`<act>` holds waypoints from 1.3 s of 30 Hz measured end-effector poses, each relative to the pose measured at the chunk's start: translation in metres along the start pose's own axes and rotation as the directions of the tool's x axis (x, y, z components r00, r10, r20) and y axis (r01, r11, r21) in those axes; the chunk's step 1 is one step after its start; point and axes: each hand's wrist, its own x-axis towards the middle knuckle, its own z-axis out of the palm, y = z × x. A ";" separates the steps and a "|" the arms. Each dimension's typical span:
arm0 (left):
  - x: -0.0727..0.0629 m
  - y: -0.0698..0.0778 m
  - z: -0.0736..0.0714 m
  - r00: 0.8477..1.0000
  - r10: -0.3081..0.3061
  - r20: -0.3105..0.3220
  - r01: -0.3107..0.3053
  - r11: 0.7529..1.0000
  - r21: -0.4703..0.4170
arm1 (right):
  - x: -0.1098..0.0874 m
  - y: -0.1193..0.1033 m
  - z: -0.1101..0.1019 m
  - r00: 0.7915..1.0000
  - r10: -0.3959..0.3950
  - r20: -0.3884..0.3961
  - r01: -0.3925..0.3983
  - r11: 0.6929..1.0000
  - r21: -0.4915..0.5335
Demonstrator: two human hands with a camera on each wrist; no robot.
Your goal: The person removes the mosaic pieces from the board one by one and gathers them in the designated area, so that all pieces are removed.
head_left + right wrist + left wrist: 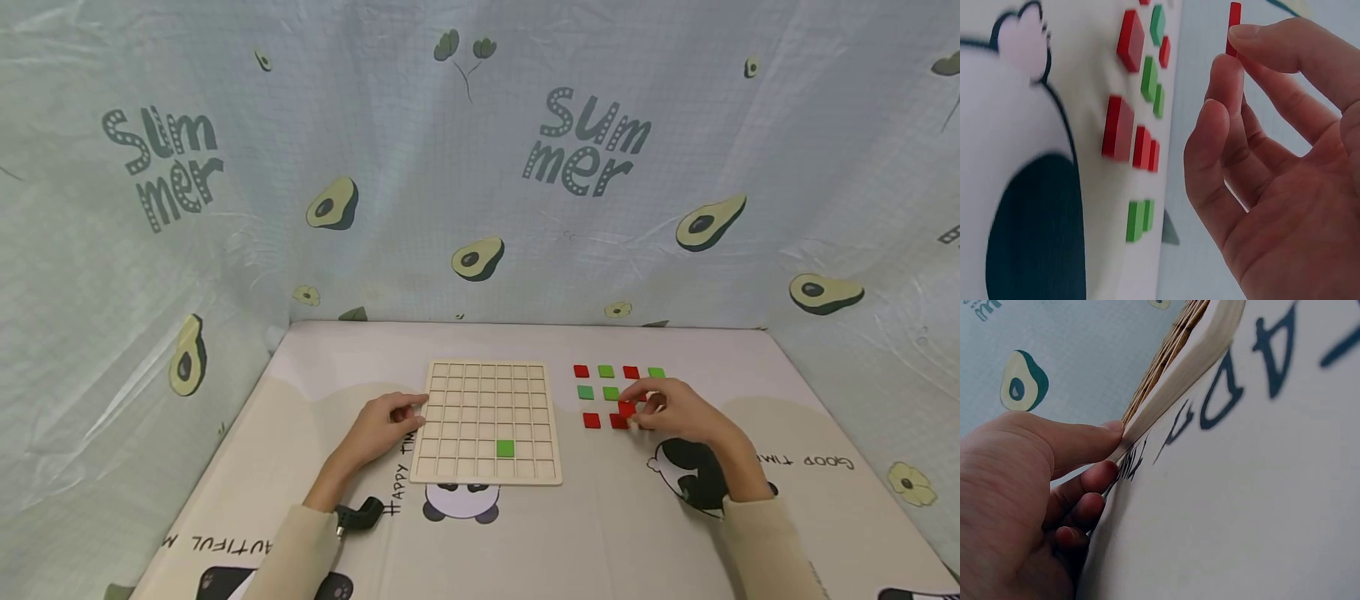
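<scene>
My left hand (381, 427) is at the left edge of a pale wooden grid board (465, 417); thumb and index finger pinch the board's side, as the left wrist view shows close up. One green square tile (506, 448) lies in a cell near the board's front. Right of the board, my right hand (671, 408) pinches a red square tile (1233, 31) between thumb and fingertips, held up above the tabletop. Beneath and beside that hand lie rows of loose tiles, among them a red tile (592, 421) and a teal-green tile (585, 392). The hand hides some of them.
A printed cloth (465, 550) with pandas and lettering covers the table. A black strap-like piece (362, 514) sits by the left wrist. Behind and at both sides hangs a pale curtain (405, 125) printed with avocados. More green tiles (1135, 221) show in the right wrist view.
</scene>
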 end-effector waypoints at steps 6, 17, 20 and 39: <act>0.000 0.000 0.001 1.000 -0.004 0.000 0.004 1.000 -0.003 | -0.007 0.011 -0.009 0.999 0.051 -0.014 -0.051 0.999 0.004; 0.001 0.000 0.001 1.000 -0.012 -0.005 0.012 1.000 0.009 | -0.020 0.031 -0.025 0.990 0.126 -0.061 -0.129 0.991 -0.047; 0.001 0.001 0.000 1.000 -0.012 -0.003 0.012 1.000 0.008 | -0.023 0.035 -0.028 0.988 0.140 -0.065 -0.144 0.988 -0.056; 0.001 -0.001 0.001 1.000 -0.002 -0.010 0.002 1.000 0.007 | -0.027 0.047 -0.023 0.984 0.174 -0.043 -0.177 0.981 -0.077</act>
